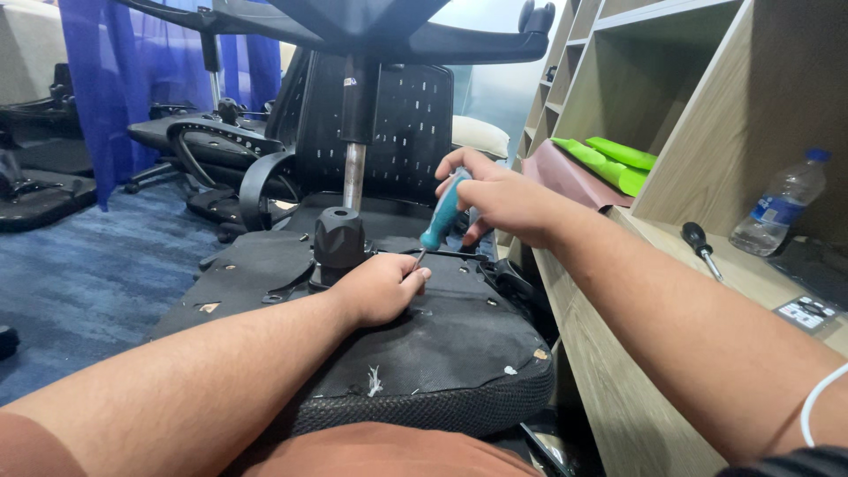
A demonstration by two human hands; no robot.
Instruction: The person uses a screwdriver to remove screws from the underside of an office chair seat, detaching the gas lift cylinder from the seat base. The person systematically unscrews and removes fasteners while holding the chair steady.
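Observation:
An upturned office chair lies in front of me, its black seat underside [442, 340] facing up with the gas column [353, 168] rising from a black mechanism [338, 237]. My right hand [499, 196] grips a teal-handled screwdriver [444, 212], its tip angled down onto the seat underside. My left hand [380, 287] rests on the seat base with its fingers curled right at the screwdriver's tip; whether it pinches something small there I cannot tell.
A wooden shelf unit [671, 88] stands at the right, holding green parts [618, 163], a plastic water bottle [782, 205], a black screwdriver [700, 247] and a small remote-like device [806, 314]. More black chair parts [203, 141] lie on the blue carpet [79, 274] at the left.

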